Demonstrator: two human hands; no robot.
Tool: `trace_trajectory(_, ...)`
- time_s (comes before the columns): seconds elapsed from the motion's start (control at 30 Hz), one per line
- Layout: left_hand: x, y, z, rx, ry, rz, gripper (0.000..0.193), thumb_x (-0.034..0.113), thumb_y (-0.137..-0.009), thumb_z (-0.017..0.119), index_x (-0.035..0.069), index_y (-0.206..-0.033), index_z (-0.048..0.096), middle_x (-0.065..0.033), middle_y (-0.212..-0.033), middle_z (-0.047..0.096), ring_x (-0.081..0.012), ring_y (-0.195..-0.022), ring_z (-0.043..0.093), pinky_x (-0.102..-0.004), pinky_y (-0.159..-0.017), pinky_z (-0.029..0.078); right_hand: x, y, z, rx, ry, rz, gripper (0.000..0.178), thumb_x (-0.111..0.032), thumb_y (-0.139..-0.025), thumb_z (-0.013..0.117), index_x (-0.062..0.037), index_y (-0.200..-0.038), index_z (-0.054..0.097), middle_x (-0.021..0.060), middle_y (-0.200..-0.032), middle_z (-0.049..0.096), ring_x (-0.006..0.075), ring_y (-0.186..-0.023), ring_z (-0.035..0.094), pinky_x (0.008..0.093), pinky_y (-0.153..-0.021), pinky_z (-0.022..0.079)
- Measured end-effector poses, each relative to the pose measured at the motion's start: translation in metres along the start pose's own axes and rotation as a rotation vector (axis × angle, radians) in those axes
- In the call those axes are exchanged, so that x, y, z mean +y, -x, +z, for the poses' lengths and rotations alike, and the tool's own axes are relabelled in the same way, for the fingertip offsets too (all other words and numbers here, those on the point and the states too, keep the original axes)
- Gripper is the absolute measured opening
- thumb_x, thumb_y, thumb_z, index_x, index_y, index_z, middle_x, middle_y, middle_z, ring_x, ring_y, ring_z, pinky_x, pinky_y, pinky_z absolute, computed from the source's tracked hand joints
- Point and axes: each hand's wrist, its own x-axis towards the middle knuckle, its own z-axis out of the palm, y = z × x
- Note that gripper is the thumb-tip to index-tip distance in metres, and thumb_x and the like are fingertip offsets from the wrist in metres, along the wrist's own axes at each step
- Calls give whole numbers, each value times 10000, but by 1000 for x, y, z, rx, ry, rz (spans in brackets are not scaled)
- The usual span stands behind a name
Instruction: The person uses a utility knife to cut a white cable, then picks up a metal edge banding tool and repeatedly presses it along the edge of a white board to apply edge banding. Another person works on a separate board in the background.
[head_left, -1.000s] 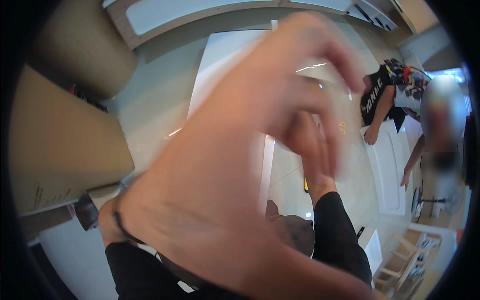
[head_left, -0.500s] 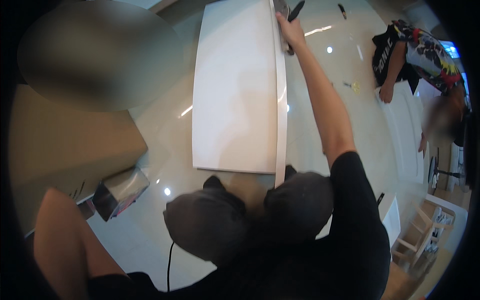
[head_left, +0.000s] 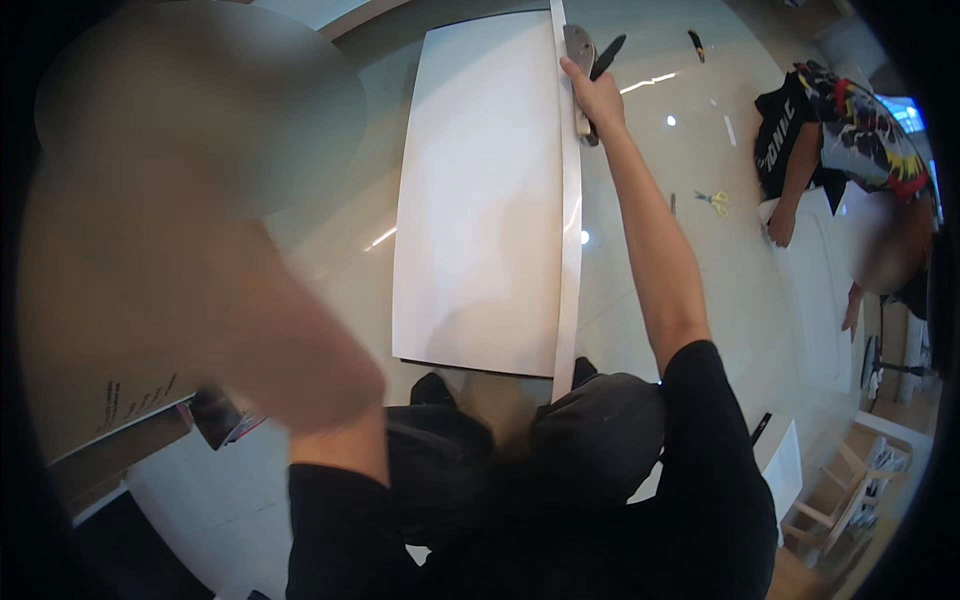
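In the head view, a smooth, flat white rectangular panel (head_left: 475,200) is set lengthwise just past the feet, with a slim white strip (head_left: 569,230) run along its right edge, glossy floor (head_left: 635,320) around it. Compared with half a second ago, the left arm (head_left: 340,400) has been swung inward and is badly smeared; whether anything's held by its hand can't be told. A rounded grey tool (head_left: 579,48) with a black handle is gripped by the right hand (head_left: 600,98), arm stretched way out, toward the strip's far end.
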Motion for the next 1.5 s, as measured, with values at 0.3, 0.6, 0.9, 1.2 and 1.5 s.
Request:
trace_trajectory(0.3, -191, 217, 130, 346, 527, -1029, 879, 695, -1046, 293, -7, -1572, 339, -176, -1594, 429, -272, -1506, 359, -397, -1236, 245, 20, 21, -3, -85, -182, 87, 1020, -731, -862, 582, 152, -1368, 510, 334, -1296, 628, 406, -1230, 621, 417, -1039, 472)
trace_trajectory(0.6, -179, 235, 157, 399, 797, -953, 1044, 787, -995, 141, -59, -1604, 197, -227, -1690, 180, -294, -1577, 174, -378, -1288, 129, 30, 24, -5, -261, -422, 32, 692, -566, -1001, 524, 86, -1180, 669, 146, -999, 718, 197, -859, 701, 300, -754, 534)
trace_trajectory(0.9, -182, 237, 160, 363, 685, -961, 1092, 817, -969, 91, -70, -1600, 185, -231, -1694, 159, -302, -1582, 150, -379, -1293, 96, 25, 71, -15, -212, -361, 99, 723, -544, -998, 569, 108, -1310, 563, 163, -1098, 690, 204, -965, 680, 312, -840, 541)
trace_trajectory(1.2, -188, 241, 168, 448, 611, -945, 1110, 816, -971, 105, -107, -1546, 328, -277, -1639, 294, -337, -1556, 246, -388, -1271, 179, 38, 81, -20, -251, -377, 38, 836, -535, -964, 635, 133, -1419, 421, 214, -1281, 615, 263, -1111, 634, 345, -994, 487)
trace_trajectory(1.5, -199, 246, 175, 499, 655, -960, 764, 543, -1109, 217, -74, -1502, 436, -257, -1553, 452, -313, -1458, 415, -388, -1203, 316, 31, 91, -19, -301, -459, -31, 682, -490, -965, 641, 108, -1287, 568, 122, -1037, 710, 149, -887, 689, 292, -835, 541)
